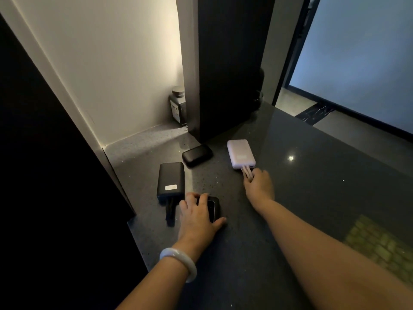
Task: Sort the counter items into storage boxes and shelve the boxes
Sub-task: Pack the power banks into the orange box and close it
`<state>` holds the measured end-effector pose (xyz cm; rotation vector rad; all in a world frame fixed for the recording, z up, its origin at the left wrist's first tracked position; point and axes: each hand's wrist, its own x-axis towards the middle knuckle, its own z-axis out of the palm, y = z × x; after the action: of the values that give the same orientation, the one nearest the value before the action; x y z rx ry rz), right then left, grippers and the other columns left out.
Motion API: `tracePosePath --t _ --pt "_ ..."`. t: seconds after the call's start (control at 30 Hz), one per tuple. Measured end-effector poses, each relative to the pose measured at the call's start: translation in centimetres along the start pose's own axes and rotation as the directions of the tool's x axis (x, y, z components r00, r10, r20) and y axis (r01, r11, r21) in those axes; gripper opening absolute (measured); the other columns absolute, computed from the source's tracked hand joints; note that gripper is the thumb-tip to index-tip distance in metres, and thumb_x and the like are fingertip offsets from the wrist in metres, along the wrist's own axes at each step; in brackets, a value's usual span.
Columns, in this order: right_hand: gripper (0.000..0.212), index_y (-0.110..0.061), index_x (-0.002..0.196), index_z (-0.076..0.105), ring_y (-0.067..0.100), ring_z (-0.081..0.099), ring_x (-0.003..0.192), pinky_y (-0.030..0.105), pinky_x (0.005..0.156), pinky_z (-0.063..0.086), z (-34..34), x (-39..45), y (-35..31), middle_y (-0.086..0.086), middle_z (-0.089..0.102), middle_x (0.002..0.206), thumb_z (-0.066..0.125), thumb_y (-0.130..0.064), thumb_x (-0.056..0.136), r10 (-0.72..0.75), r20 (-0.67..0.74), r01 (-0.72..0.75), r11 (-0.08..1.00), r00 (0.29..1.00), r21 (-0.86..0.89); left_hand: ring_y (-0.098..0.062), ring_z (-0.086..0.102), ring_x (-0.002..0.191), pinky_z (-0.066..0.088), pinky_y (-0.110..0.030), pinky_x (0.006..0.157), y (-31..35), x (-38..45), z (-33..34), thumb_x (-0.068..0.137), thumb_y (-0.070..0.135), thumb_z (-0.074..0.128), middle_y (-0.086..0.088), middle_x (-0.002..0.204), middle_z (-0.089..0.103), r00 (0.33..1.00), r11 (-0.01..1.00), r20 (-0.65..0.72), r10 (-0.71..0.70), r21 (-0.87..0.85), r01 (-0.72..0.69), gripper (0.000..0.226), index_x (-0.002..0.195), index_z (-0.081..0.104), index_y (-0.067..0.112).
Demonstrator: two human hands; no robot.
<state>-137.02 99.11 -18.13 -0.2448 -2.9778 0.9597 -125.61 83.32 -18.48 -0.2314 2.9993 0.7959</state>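
On the dark speckled counter (301, 175) lie several power banks. My left hand (197, 220), with a white bangle on the wrist, grips a small black power bank (213, 208) from above, fingers and thumb on its sides. A larger black power bank (171, 180) with a white label and a short black cable lies just left of it. A small black case (197, 155) sits farther back. My right hand (259, 184) pinches the white cable loop of a pale pink power bank (240, 154), which rests flat on the counter.
A dark jar with a lid (178, 104) stands in the lit back corner against the white wall. A tall black panel (228, 63) rises behind the items. A dark wall borders the counter's left edge; the floor lies beyond at the right.
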Motion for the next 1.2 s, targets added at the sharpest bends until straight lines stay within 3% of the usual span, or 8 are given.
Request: tracePosePath --t 0.1,0.3,0.47,0.67,0.73,0.87,1.0,1.2 --pt "0.003 -0.019 0.092 0.058 0.010 0.052 0.074 0.026 0.065 0.047 -0.5 -2.6 1.5 0.002 0.052 0.098 0.060 -0.021 0.091 -0.007 0.006 0.007 1.000 1.000 0.018 -0.019 0.027 0.125 0.035 -0.035 0.109 0.0 -0.4 0.0 0.077 0.060 0.067 0.000 0.143 0.020 1.000 1.000 0.002 0.008 0.024 -0.008 0.083 0.144 0.031 0.027" --pt "0.022 -0.025 0.072 0.051 0.005 0.050 0.070 0.015 0.055 0.033 -3.3 -9.8 5.6 -0.007 0.049 0.086 0.069 -0.024 0.085 0.028 0.114 -0.029 1.000 0.993 0.011 -0.021 0.029 0.128 0.035 -0.036 0.110 0.6 -2.3 -0.1 0.076 0.061 0.067 -0.002 0.142 0.025 0.996 0.994 0.051 0.079 0.070 -0.082 0.084 0.144 0.033 0.026" --pt "0.026 -0.028 0.081 0.053 0.002 0.054 0.076 0.015 0.057 0.036 -5.6 -13.4 8.6 -0.009 0.054 0.090 0.078 -0.031 0.076 0.143 0.177 -0.153 0.987 0.974 0.040 -0.023 0.029 0.130 0.034 -0.037 0.110 0.7 -3.9 -0.2 0.076 0.066 0.064 -0.005 0.143 0.025 0.991 0.986 0.103 0.088 0.135 -0.102 0.086 0.145 0.032 0.024" --pt "0.075 -0.016 0.125 0.048 0.018 0.051 0.107 0.032 0.085 0.047 -6.2 -10.6 6.8 0.002 0.048 0.121 0.081 -0.048 0.066 0.135 0.096 -0.143 0.986 0.986 0.085 -0.023 0.029 0.130 0.034 -0.037 0.111 1.1 -4.0 -0.6 0.076 0.064 0.066 -0.005 0.142 0.023 0.991 0.990 0.120 0.060 0.123 -0.074 0.086 0.144 0.032 0.024" --pt "0.088 -0.014 0.136 0.041 0.024 0.044 0.122 0.036 0.098 0.043 -5.1 -9.1 5.3 0.006 0.043 0.135 0.078 -0.055 0.067 0.131 0.130 -0.134 0.991 0.983 0.011 -0.022 0.029 0.130 0.034 -0.036 0.111 1.0 -3.9 -0.6 0.075 0.063 0.067 -0.004 0.141 0.023 0.990 0.993 0.126 0.056 0.094 -0.068 0.086 0.144 0.033 0.025" --pt "0.105 -0.011 0.141 0.034 0.030 0.037 0.129 0.040 0.102 0.037 -2.5 -7.2 2.5 0.011 0.038 0.142 0.067 -0.074 0.064 0.121 0.101 -0.092 0.963 0.988 -0.253 -0.021 0.028 0.129 0.034 -0.035 0.110 0.8 -3.8 -0.4 0.076 0.060 0.068 -0.002 0.140 0.022 0.990 0.996 0.131 0.057 0.060 -0.065 0.084 0.143 0.033 0.026" --pt "0.098 -0.012 0.137 0.037 0.031 0.039 0.124 0.042 0.100 0.035 -1.1 -7.3 1.9 0.013 0.040 0.137 0.070 -0.069 0.064 0.116 -0.018 -0.116 0.940 0.993 -0.320 -0.022 0.029 0.128 0.035 -0.038 0.110 0.8 -3.9 -0.3 0.076 0.058 0.069 -0.003 0.140 0.023 0.993 0.997 0.117 0.033 0.059 -0.040 0.082 0.143 0.032 0.029" --pt "0.089 -0.016 0.133 0.039 0.029 0.039 0.122 0.040 0.100 0.035 -1.4 -10.0 3.7 0.009 0.040 0.134 0.070 -0.066 0.065 0.115 -0.054 -0.126 0.940 0.992 -0.318 -0.023 0.033 0.123 0.039 -0.039 0.106 1.3 -4.1 -0.4 0.077 0.055 0.070 -0.006 0.133 0.029 0.991 0.998 0.137 0.001 0.069 -0.011 0.081 0.143 0.030 0.030"
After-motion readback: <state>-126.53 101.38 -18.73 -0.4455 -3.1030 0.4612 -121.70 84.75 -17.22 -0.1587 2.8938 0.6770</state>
